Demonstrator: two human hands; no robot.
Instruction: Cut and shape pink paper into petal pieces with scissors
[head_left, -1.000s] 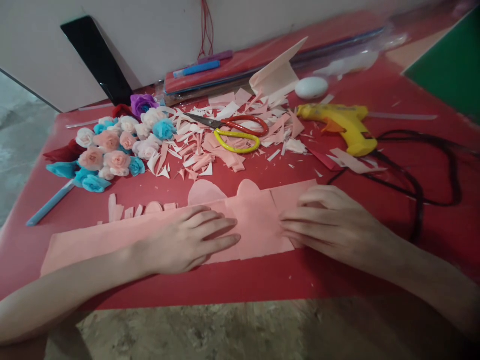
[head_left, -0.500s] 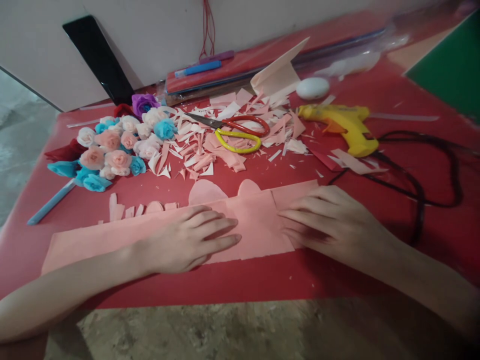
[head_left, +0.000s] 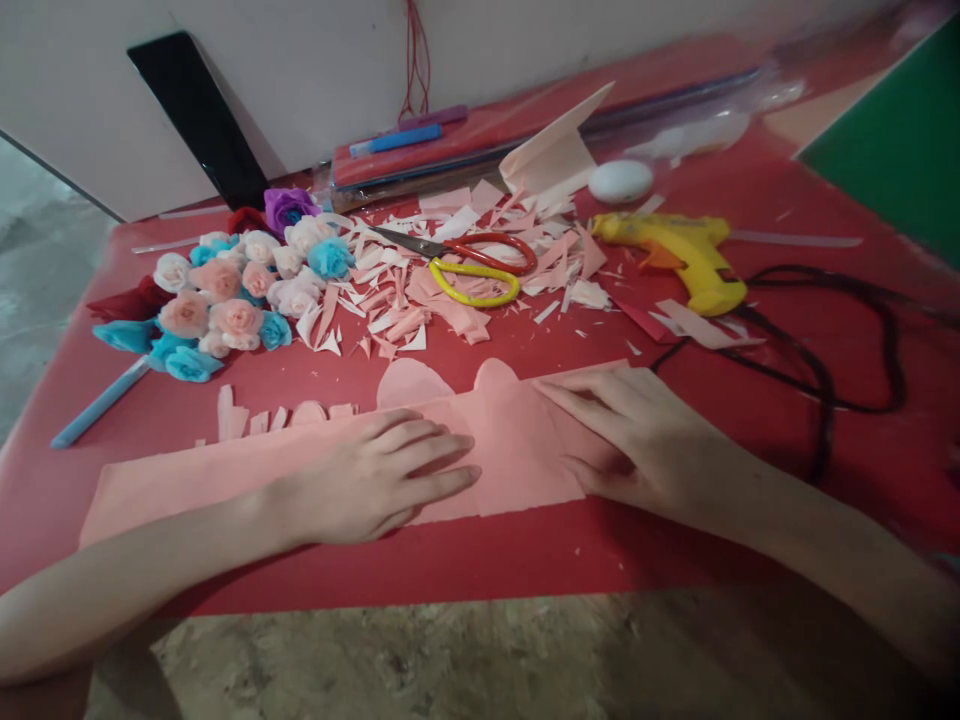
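Note:
A long strip of pink paper (head_left: 187, 463) lies across the front of the red table, with a folded layer toward its right end. My left hand (head_left: 375, 480) rests flat on its middle, palm down, fingers stretched to the right. At the right end, my right hand (head_left: 630, 430) lies over the paper with its fingers extended and the thumb apart, fingertips touching the edge of the folded layer. Two rounded pink paper pieces, a larger one (head_left: 411, 384) and a smaller one (head_left: 495, 374), show just beyond the strip's far edge. Small pink cut pieces (head_left: 234, 415) lie farther left.
Paper flowers (head_left: 236, 325) cluster at the left. Scissors (head_left: 476, 268) rest on a pile of paper scraps (head_left: 397, 290). A yellow glue gun (head_left: 682, 250) with a black cord (head_left: 892, 350) lies at the right, near a white oval object (head_left: 621, 181). A blue marker (head_left: 397, 139) lies behind.
My right hand has shifted slightly left, its fingers spreading wider from the thumb along the folded layer's edge. My left hand stays in place.

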